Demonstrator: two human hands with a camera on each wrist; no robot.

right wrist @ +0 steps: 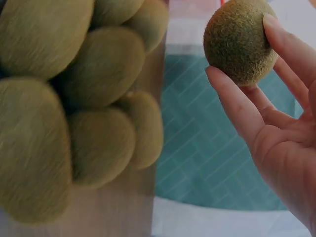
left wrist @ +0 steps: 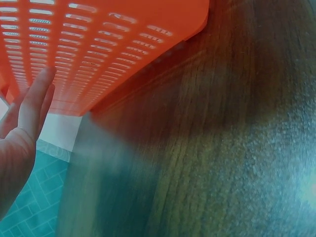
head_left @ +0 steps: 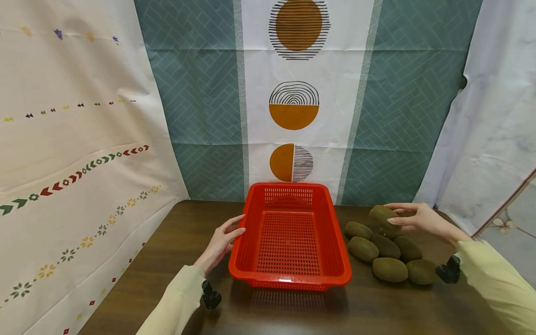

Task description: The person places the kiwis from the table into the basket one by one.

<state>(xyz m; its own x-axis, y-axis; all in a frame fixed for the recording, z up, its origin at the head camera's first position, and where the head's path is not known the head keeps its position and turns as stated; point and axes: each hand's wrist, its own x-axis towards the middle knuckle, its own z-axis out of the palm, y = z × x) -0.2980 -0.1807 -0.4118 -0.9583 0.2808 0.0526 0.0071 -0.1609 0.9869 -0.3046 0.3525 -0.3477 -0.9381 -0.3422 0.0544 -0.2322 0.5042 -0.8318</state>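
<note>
- Right hand over the right part of the tabletop, fingers and thumb curled round one kiwi, lifted just above the others.
- In the right wrist view, same kiwi pinched between thumb and fingertips, clear of the pile, fuzzy brown-green skin plainly visible.
- Pile of kiwis lying on the dark wooden tabletop just right of the basket, packed close and touching one another; seen again as a tight cluster in the right wrist view.
- Red plastic basket at the middle of the tabletop, perforated walls and floor, nothing inside.
- Left hand against the basket's left outer wall, fingers straight and relaxed, fingertips touching near the rim, not wrapped round anything.
- In the left wrist view, left hand flat beside the slotted orange-red wall, one fingertip at the wall; actual contact hard to judge from this angle.
- Both arms in pale yellow sleeves, a small black camera mount at each wrist.
- Behind the tabletop, a hanging cloth with teal panels and orange circles; a cream patterned cloth on the left, a white sheet on the right.
</note>
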